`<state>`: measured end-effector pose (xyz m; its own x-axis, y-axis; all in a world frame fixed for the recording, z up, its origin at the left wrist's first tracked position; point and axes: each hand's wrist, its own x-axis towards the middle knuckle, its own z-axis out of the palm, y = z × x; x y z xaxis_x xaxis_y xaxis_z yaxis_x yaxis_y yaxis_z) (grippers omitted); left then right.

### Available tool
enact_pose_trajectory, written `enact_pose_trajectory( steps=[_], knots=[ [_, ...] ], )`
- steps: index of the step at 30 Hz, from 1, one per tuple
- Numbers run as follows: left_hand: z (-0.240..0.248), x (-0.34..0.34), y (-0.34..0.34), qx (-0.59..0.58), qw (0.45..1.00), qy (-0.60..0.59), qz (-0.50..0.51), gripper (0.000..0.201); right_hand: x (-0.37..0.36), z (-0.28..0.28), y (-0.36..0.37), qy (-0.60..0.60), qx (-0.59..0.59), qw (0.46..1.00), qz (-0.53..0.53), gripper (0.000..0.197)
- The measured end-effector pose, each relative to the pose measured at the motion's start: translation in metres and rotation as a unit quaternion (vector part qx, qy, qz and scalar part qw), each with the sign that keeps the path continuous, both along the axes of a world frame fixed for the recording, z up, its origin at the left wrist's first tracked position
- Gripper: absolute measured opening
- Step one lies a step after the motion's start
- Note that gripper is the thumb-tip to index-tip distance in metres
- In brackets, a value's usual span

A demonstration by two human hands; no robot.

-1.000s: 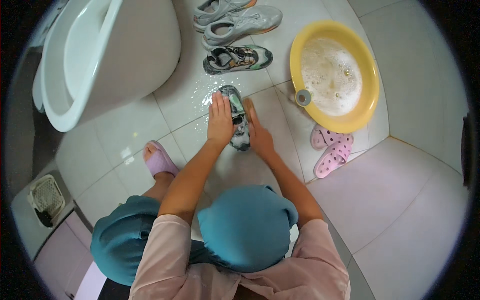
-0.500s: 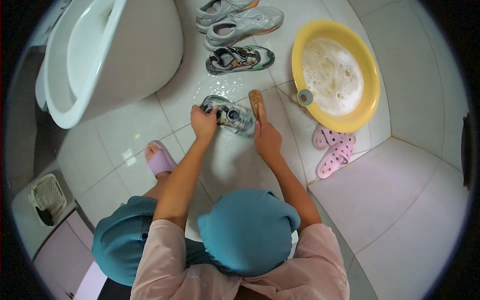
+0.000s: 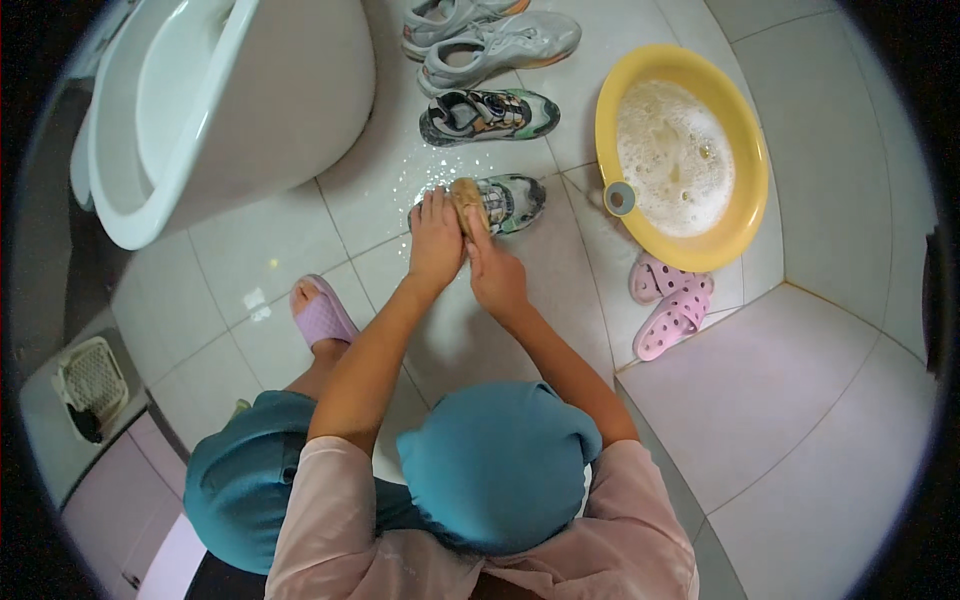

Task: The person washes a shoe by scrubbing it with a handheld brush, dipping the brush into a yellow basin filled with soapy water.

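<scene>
On the wet tiles in front of me lies a multicoloured sneaker (image 3: 516, 203) with its toe to the right. My left hand (image 3: 437, 240) is closed over its heel end and covers that part. My right hand (image 3: 493, 277) grips a brown scrubbing brush (image 3: 467, 205), which lies across the middle of the shoe; its bristles are hidden underneath. Just beyond is the matching sneaker (image 3: 492, 117), set down on the floor. Drops of water and suds (image 3: 415, 165) dot the tiles around the heel.
At the right stands a yellow basin (image 3: 757, 180) of foamy water. Pink polka-dot clogs (image 3: 675, 315) lie beside it. Grey sneakers (image 3: 510, 48) are at the far side. A white toilet-like fixture (image 3: 290, 100) fills the upper left; a pale basket (image 3: 92, 378) sits at the lower left.
The brush has moved left from beside the toe onto the middle of the shoe. The sneaker has shifted right and a little away; my hands are now close together.
</scene>
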<state>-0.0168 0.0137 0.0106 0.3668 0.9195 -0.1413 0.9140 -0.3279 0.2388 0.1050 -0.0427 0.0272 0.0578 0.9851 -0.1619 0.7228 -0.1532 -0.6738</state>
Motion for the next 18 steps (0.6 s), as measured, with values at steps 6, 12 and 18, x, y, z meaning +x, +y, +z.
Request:
enact_pose_trajectory(
  steps=[6, 12, 18],
  knots=[
    [0.001, 0.002, -0.006, -0.011, 1.0, 0.002, 0.009, 0.064, 0.072, 0.005, 0.018, -0.235, -0.056, 0.967, 0.08, 0.065],
    [-0.007, 0.009, -0.01, 0.007, 1.0, 0.007, 0.026, 0.062, 0.016, -0.01, 0.015, -0.112, -0.057, 0.992, 0.01, 0.067],
    [-0.01, 0.006, -0.013, 0.009, 0.999, -0.015, 0.037, 0.062, 0.048, -0.013, 0.022, -0.18, -0.055, 0.978, 0.092, 0.071]
  ],
)
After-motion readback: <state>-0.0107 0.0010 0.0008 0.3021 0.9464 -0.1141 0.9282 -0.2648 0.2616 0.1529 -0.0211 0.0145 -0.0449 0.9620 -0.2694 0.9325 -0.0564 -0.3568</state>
